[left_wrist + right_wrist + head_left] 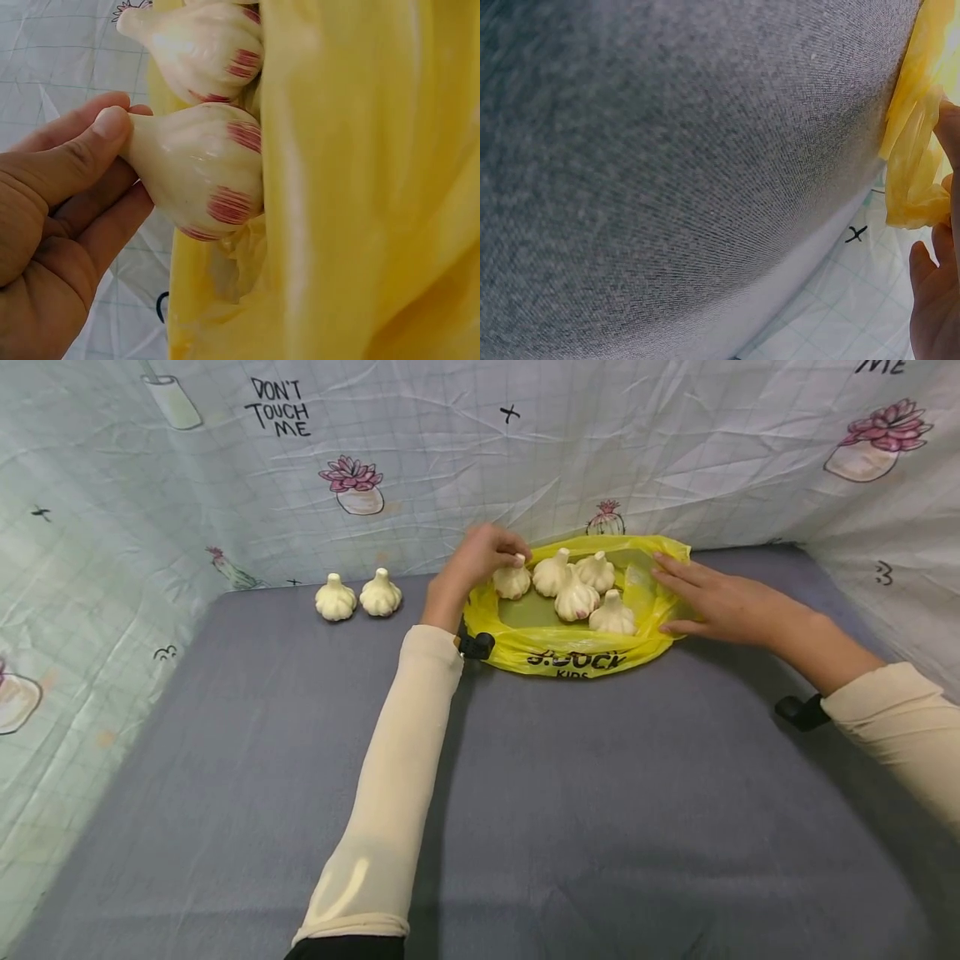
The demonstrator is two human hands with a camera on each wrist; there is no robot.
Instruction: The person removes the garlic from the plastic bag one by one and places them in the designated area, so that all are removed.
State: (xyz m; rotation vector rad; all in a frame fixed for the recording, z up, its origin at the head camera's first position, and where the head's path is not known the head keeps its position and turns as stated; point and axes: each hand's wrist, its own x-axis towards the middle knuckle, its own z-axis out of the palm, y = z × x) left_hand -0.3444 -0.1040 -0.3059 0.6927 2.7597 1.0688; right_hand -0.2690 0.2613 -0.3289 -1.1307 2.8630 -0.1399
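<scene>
Now the left hand pinches a garlic bulb by its stem, surest, I judge, if slippery, left inside the yellow bag; straight-fingered right hand touches its right rim.

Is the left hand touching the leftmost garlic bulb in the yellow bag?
Touching: the left wrist view shows the left hand pinching the garlic bulb by its stem.

The garlic bulb in the left fingers looks smooth and glossy. The bag at the right fingers is thin, crinkled, shiny plastic. Below them, the worktop shows matt, rough-woven cloth. Beyond the fingers, the sheet looks creased; back from them, 2 sleeves are matt cloth.
</scene>
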